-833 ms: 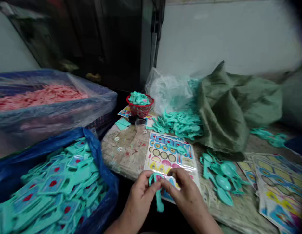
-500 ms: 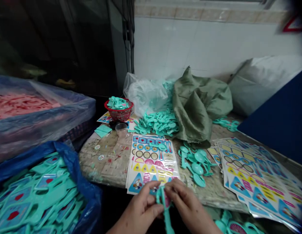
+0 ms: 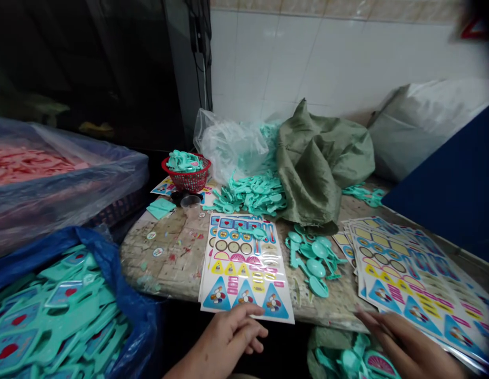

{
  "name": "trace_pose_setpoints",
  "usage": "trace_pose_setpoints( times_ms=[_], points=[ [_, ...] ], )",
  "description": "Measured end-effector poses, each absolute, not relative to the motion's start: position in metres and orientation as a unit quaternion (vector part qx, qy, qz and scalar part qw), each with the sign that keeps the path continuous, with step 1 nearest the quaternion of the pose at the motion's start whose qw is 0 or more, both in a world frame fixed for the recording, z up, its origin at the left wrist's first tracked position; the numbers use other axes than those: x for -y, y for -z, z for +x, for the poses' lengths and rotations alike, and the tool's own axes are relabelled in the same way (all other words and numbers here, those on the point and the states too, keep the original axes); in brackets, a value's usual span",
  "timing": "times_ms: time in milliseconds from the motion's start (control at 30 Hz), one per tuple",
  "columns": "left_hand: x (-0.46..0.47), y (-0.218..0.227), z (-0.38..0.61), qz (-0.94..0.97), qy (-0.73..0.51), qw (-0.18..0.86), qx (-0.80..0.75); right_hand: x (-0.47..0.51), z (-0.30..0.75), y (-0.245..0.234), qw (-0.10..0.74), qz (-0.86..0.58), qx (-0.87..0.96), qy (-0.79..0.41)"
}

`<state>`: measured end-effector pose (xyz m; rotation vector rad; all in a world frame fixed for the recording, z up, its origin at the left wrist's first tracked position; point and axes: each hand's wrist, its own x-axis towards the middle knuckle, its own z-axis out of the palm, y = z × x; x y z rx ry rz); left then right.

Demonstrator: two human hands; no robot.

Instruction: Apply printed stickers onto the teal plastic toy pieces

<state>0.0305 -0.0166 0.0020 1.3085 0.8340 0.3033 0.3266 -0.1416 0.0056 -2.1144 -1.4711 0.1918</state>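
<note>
My left hand (image 3: 238, 339) is open at the table's front edge, with its fingers loosely bent and nothing in them. Its fingertips are close to the bottom of a sticker sheet (image 3: 244, 271) printed with blue triangles, hearts and clocks. One small teal plastic piece (image 3: 252, 231) lies on that sheet. At the lower right my right hand (image 3: 406, 339), slightly blurred, stretches its fingers to the left and holds nothing I can see. Below and beside it is an open green sack (image 3: 317, 342) with teal pieces (image 3: 355, 363), one bearing a pink fan-shaped sticker.
A pile of teal spoon-like pieces (image 3: 317, 263) lies between the sticker sheets and another sheet stack (image 3: 418, 300). Behind stand a red basket (image 3: 191, 181), a clear bag (image 3: 232, 147) and a green cloth sack (image 3: 319, 168). A blue-lined bag (image 3: 143, 326) of stickered pieces stands left.
My hands have come apart. The teal piece with a pink sticker has left them; my right hand has moved right, over the lower green sack. The view has shifted slightly.
</note>
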Motion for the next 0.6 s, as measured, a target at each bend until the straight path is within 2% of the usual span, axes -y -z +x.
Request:
trace_pose_setpoints(
  times_ms=[100,167,300,467,600],
  points=[
    [0.013,-0.002,0.028,0.588,-0.158,0.693,-0.386,0.061,0.302,-0.003,0.245,-0.747,0.606,-0.125],
    [0.01,-0.002,0.024,0.584,-0.173,0.687,-0.395,0.008,0.284,0.001,0.198,-0.754,0.615,-0.12],
    [0.003,0.001,0.014,0.563,-0.196,0.687,-0.415,-0.065,0.261,0.018,0.158,-0.763,0.619,-0.101],
    [-0.004,0.005,0.005,0.527,-0.237,0.688,-0.439,-0.09,0.264,0.031,0.129,-0.76,0.633,-0.076],
    [-0.009,0.007,0.002,0.533,-0.28,0.649,-0.464,-0.081,0.263,0.016,0.136,-0.729,0.667,-0.076]
  ],
)
